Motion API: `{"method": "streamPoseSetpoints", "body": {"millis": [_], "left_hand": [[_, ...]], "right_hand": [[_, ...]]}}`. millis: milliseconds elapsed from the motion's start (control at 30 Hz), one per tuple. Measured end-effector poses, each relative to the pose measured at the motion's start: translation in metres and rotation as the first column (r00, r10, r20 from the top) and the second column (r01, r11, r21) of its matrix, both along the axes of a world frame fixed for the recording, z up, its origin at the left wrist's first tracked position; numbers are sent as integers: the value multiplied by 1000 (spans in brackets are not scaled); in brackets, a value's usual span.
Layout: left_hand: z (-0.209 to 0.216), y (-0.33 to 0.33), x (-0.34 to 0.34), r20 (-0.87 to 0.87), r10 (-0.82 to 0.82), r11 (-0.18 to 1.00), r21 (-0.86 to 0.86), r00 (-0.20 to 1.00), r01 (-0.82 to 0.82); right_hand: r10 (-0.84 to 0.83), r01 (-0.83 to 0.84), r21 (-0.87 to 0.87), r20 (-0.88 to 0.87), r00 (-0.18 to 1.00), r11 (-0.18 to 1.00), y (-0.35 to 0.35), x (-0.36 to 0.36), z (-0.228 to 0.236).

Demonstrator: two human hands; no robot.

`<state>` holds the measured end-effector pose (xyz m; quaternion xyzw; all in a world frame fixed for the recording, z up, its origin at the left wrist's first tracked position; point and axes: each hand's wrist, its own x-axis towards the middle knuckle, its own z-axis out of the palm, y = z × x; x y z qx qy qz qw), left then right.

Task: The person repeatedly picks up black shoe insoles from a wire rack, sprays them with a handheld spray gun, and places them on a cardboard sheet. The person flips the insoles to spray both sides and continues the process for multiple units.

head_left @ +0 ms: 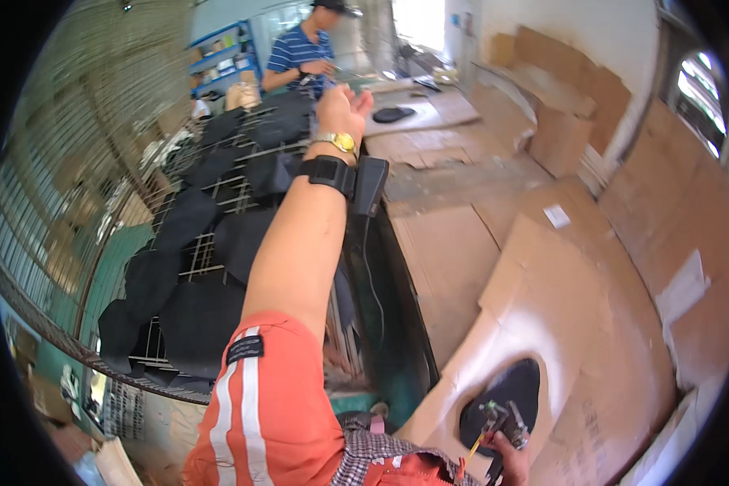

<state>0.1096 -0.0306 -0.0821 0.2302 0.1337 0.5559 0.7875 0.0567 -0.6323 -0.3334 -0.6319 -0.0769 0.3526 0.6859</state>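
My left arm, in an orange sleeve with white stripes, stretches far forward. My left hand (344,109) is raised beside a rack of black sheets, its fingers slightly bent and apart, with nothing visible in them. On that wrist are a gold watch (344,142) and a black strapped device (368,186). At the lower right, my right hand (512,460) is closed round a metal spray gun (504,419). The spray gun is above a black rounded piece (520,385) lying on a cardboard sheet (535,283). Pale overspray surrounds the piece.
A wire rack (193,263) with several black sheets stands at the left. A person (300,61) in a striped shirt works at the far end. Another black piece (393,115) lies on the far cardboard. Cardboard panels (664,211) line the right wall. Blue shelves (219,57) stand behind.
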Motion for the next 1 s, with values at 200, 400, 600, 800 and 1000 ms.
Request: {"method": "streamPoseSetpoints", "body": {"millis": [200, 400, 600, 800, 1000], "left_hand": [[5, -168, -2, 181, -358, 933, 26, 916, 360], [-47, -312, -129, 24, -649, 700, 411, 761, 584], [-137, -355, -150, -168, -631, 747, 130, 757, 652], [-186, -352, -171, -201, -703, 707, -95, 682, 700], [-219, -371, -190, -269, -741, 666, -180, 615, 724]], "right_hand": [[-108, 109, -6, 68, 992, 994, -104, -48, 25], [-309, 313, -11, 135, 942, 950, -207, -106, 39], [-421, 430, -61, 122, 899, 901, -236, -171, 51], [-593, 624, -125, 215, 776, 771, -230, -210, 63], [-512, 529, -71, 168, 842, 846, -204, -233, 72]]}}
